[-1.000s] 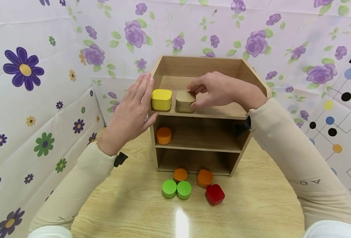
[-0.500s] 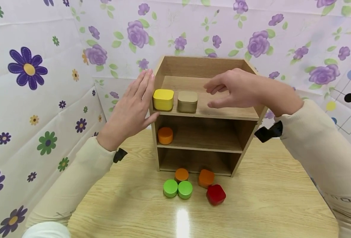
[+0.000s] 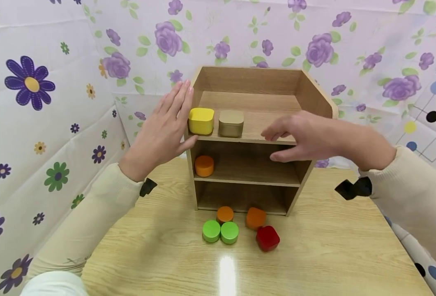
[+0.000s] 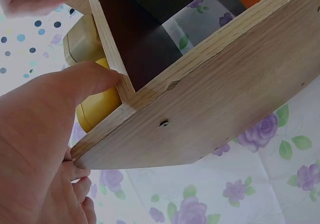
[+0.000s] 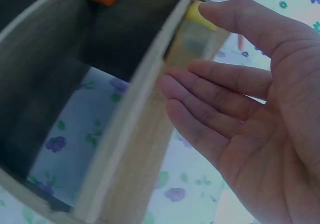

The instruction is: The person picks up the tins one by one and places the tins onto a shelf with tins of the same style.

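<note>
My left hand (image 3: pixel 162 123) rests against the left side of a small wooden shelf unit (image 3: pixel 247 142). Its fingers lie straight along the outer side, and the thumb touches the front edge, as the left wrist view also shows. A yellow rounded-square box (image 3: pixel 201 121) stands on the top level beside those fingers. Right of it, a little apart, is a gold box (image 3: pixel 231 123) of like shape. My right hand (image 3: pixel 306 135) hovers before the right part of the top level, holding nothing, fingers loosely bent. On the middle level, at the left, sits an orange round box (image 3: pixel 204 166).
On the wooden table (image 3: pixel 158 246) before the unit stand two green round boxes (image 3: pixel 211 231), an orange round one (image 3: pixel 225 215), an orange rounded-square one (image 3: pixel 256 218) and a red one (image 3: pixel 267 238). Flowered cloth (image 3: pixel 240 37) hangs behind, with more cloth along the sides.
My right hand has let go of the gold box and moved right, then down toward the front of the unit. The gold box stays beside the yellow one. My left hand keeps its place.
</note>
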Demonstrator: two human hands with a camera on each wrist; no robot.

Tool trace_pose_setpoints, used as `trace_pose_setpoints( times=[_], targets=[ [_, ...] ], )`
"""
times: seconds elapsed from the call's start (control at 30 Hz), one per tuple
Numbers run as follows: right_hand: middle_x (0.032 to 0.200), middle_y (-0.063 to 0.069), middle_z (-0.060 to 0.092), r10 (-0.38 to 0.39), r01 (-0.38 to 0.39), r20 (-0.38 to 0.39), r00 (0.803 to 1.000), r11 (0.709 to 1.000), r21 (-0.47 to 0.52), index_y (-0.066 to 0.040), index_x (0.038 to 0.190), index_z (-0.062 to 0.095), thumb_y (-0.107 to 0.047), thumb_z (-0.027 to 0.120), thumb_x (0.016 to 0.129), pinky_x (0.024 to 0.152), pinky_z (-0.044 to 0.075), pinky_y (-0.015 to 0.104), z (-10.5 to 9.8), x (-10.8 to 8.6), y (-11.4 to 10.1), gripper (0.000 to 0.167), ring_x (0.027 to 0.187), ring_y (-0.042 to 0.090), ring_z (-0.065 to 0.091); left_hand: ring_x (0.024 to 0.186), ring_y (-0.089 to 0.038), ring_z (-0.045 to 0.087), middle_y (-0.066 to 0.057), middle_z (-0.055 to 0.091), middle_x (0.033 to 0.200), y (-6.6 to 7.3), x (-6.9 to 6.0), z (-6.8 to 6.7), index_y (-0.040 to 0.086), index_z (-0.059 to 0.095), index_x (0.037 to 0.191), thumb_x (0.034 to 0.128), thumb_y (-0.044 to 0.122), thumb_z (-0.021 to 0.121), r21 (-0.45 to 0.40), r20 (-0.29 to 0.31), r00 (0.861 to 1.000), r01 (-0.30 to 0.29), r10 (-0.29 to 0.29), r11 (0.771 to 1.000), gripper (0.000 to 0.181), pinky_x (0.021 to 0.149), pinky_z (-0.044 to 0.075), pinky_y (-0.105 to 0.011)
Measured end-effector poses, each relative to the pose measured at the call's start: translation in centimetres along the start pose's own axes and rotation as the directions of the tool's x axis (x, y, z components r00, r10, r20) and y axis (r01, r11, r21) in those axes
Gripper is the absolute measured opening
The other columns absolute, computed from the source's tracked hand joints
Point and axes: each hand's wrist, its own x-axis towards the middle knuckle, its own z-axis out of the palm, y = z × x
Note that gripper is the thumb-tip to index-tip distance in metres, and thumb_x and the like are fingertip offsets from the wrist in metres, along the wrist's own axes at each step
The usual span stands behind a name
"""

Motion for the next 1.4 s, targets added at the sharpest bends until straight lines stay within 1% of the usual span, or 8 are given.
trace_pose_setpoints(
  times=[0.2,0.47,0.7,0.93,1.07,1.23,1.3,1.4],
  targets=[
    [0.133,0.009,0.074,-0.008,0.007,0.044,0.999,0.999,0.034,-0.007,0.134,0.070,-0.029,0.078,0.095,0.102,0.059,0.050,3.2,-1.0,1.0,0.045,0.117,0.026,0.072,0.166,-0.039,0.011,-0.025,0.006,0.177,-0.1,0.1,-0.2,-0.007,0.005,0.167,0.0957,0.049,0.073,0.003,0.020,1.000,0.008,-0.009,1.000,0.113,0.135,0.018,-0.052],
    [0.133,0.012,0.073,0.021,-0.031,0.116,0.993,0.995,0.090,-0.003,0.135,0.069,-0.028,0.080,0.094,0.103,0.060,0.048,8.4,-1.9,2.5,0.049,0.118,0.026,0.072,0.165,-0.040,0.013,-0.027,0.008,0.176,-0.2,0.1,-0.2,-0.008,0.006,0.166,0.0955,0.050,0.072,-0.005,0.016,1.000,0.003,-0.002,1.000,0.113,0.135,0.021,-0.053],
    [0.130,0.011,0.074,-0.007,-0.010,0.130,0.991,0.991,0.135,-0.002,0.133,0.070,-0.026,0.081,0.092,0.101,0.060,0.049,12.8,-2.7,3.9,0.049,0.116,0.028,0.072,0.165,-0.041,0.013,-0.028,0.010,0.176,-0.2,0.1,-0.1,-0.010,0.007,0.165,0.0960,0.048,0.072,-0.009,0.008,1.000,0.000,0.000,1.000,0.111,0.136,0.018,-0.051],
    [0.131,0.011,0.074,-0.004,-0.028,0.174,0.985,0.983,0.182,-0.001,0.133,0.070,-0.023,0.081,0.090,0.101,0.060,0.048,17.9,-3.9,5.2,0.049,0.117,0.030,0.071,0.165,-0.041,0.013,-0.028,0.010,0.176,-0.1,0.2,0.1,-0.009,0.007,0.166,0.0974,0.048,0.071,-0.019,0.009,1.000,-0.006,0.007,1.000,0.110,0.136,0.018,-0.051],
    [0.130,0.013,0.074,-0.021,-0.015,0.165,0.986,0.977,0.213,-0.001,0.132,0.070,-0.025,0.081,0.089,0.100,0.061,0.048,20.7,-4.3,6.0,0.051,0.117,0.030,0.072,0.165,-0.041,0.013,-0.027,0.011,0.176,-0.1,0.1,0.1,-0.009,0.007,0.166,0.0971,0.048,0.071,-0.030,0.005,1.000,-0.003,0.003,1.000,0.110,0.136,0.017,-0.051],
    [0.128,0.012,0.075,-0.021,-0.022,0.154,0.988,0.963,0.270,-0.003,0.132,0.071,-0.033,0.085,0.087,0.098,0.062,0.046,24.2,-4.8,6.8,0.056,0.112,0.027,0.072,0.165,-0.042,0.013,-0.028,0.011,0.176,-0.1,-0.1,0.2,-0.009,0.007,0.165,0.0970,0.047,0.072,-0.049,0.017,1.000,0.007,-0.006,0.999,0.110,0.135,0.019,-0.053],
    [0.126,0.009,0.075,-0.017,-0.025,0.149,0.989,0.960,0.279,-0.004,0.132,0.071,-0.035,0.086,0.086,0.097,0.062,0.044,25.4,-5.0,7.0,0.058,0.109,0.024,0.072,0.165,-0.041,0.013,-0.027,0.010,0.176,0.0,-0.1,0.2,-0.009,0.006,0.166,0.0972,0.047,0.072,-0.052,0.021,1.000,0.009,-0.008,0.999,0.110,0.135,0.019,-0.053],
    [0.122,0.006,0.075,-0.030,-0.006,0.120,0.992,0.957,0.292,-0.004,0.131,0.071,-0.036,0.088,0.084,0.095,0.063,0.042,26.7,-5.2,7.2,0.059,0.107,0.023,0.072,0.165,-0.041,0.014,-0.027,0.011,0.176,0.1,0.0,0.2,-0.008,0.007,0.166,0.0970,0.046,0.073,-0.052,0.014,1.000,0.009,-0.008,0.999,0.110,0.135,0.020,-0.054]
  ],
)
